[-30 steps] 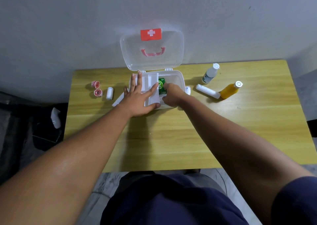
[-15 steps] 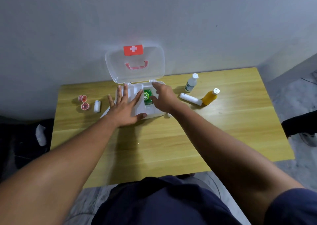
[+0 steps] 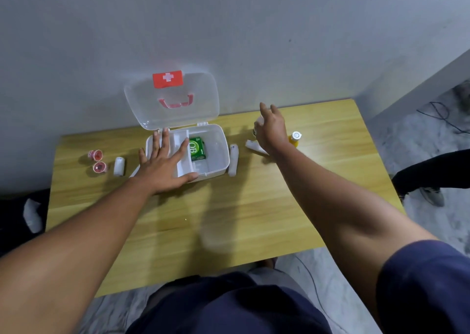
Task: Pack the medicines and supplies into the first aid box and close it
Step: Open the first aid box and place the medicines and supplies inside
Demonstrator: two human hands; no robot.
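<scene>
Packing has barely begun, judging by how much lies outside the box. At the left of the yellow wooden worktop (image 3: 229,219), two small pink-capped round pots (image 3: 96,154) and a short white roll (image 3: 119,166) wait unpacked. Next, the left hand (image 3: 162,167) lies flat on the white divided tray (image 3: 184,155) of the clear plastic first aid box (image 3: 216,150), fingers spread wide, holding nothing. Inside sits only a green carton (image 3: 197,148); the transparent lid with its red cross (image 3: 173,99) stands open against the wall. Just right of the box lies a white tube (image 3: 233,159). The right hand (image 3: 270,127), fingers loosely open and empty, hovers over a white bottle it mostly hides, with another white tube (image 3: 251,146) and an orange bottle (image 3: 295,139) beside it. Nothing blocks the box.
</scene>
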